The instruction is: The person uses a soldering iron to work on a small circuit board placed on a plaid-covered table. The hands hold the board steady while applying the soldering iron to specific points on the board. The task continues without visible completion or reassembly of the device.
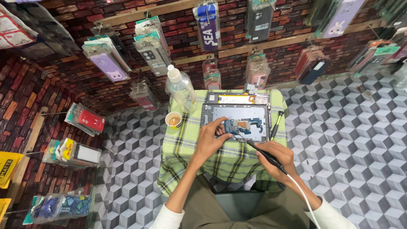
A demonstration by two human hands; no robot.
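Below, a small table [186, 148] under a green checked cloth serves as the landmark, standing on a floor [347, 140] patterned with grey and white cubes. Behind the table rises a brick-patterned wall [85, 85] with wooden rails, from which many clear packets hang.

On the far half of the table lies an opened tablet [250, 116], its grey back shell up and a blue circuit board [238, 126] exposed in the middle. Just behind it, at the table's far edge, lies a second flat part with an orange strip [237, 99].

The left hand [210, 142] rests on the tablet's near left corner, fingers loosely spread and pressing down beside the circuit board; it grasps nothing. The right hand [275, 157], at the table's near right side, is closed in a pen grip around a black soldering iron [263, 153], whose tip reaches the circuit board and whose white cord trails back toward the person.

A clear plastic bottle [180, 89] with a white cap stands at the table's far left corner, and a small paper cup [173, 119] sits just in front of it. A screwdriver [276, 124] lies along the table's right edge, beside the tablet.

Among the packets behind the table, a blue rectangular one [207, 27] hangs above, a purple one [108, 65] to the left, a black one [259, 21] to the right. Left of the table a red case [90, 121] hangs in its clear sleeve.
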